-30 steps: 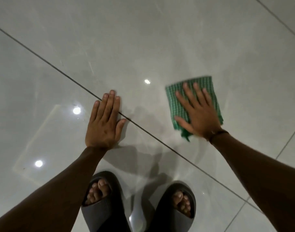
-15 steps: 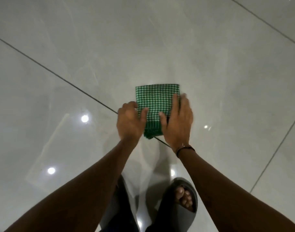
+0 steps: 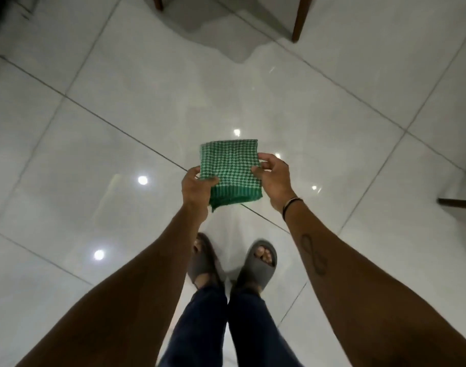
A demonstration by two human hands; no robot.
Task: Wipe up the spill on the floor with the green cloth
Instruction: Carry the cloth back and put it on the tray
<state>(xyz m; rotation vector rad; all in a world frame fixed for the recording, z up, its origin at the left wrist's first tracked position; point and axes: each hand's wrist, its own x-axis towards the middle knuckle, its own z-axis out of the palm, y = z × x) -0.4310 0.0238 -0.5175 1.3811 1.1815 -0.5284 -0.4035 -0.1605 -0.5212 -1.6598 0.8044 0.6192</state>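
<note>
The folded green checked cloth [image 3: 230, 170] hangs in the air above the glossy white tiled floor [image 3: 99, 133], held flat between both hands. My left hand [image 3: 196, 188] pinches its left edge and my right hand [image 3: 273, 178] pinches its right edge. I stand upright, looking down at the cloth and my feet. No wet patch shows clearly on the tiles below; only ceiling-light reflections are visible.
My feet in grey slide sandals [image 3: 258, 263] stand just behind the cloth. Brown wooden chair legs [image 3: 298, 19] stand at the top, with a dark shadow or reflection on the tiles between them. Another dark furniture piece [image 3: 457, 202] juts in at the right edge.
The cloth was pressed flat on the floor under my right hand, then both hands gathered it. Now it is lifted off the floor and I have risen from a crouch.
</note>
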